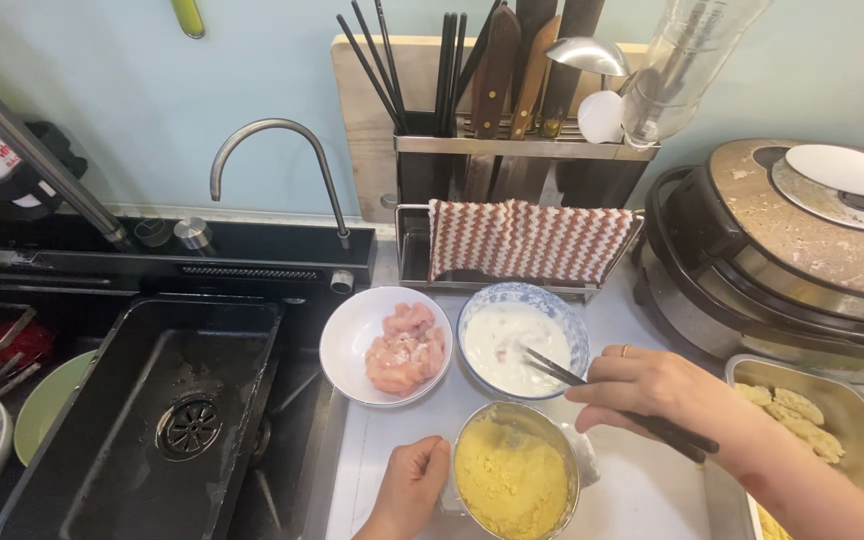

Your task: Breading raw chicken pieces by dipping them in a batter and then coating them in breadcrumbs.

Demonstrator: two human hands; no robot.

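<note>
The white counter (642,480) bears a meat plate (347,350), batter bowl (570,330), crumb bowl (562,440) and metal tray (857,410)
</note>
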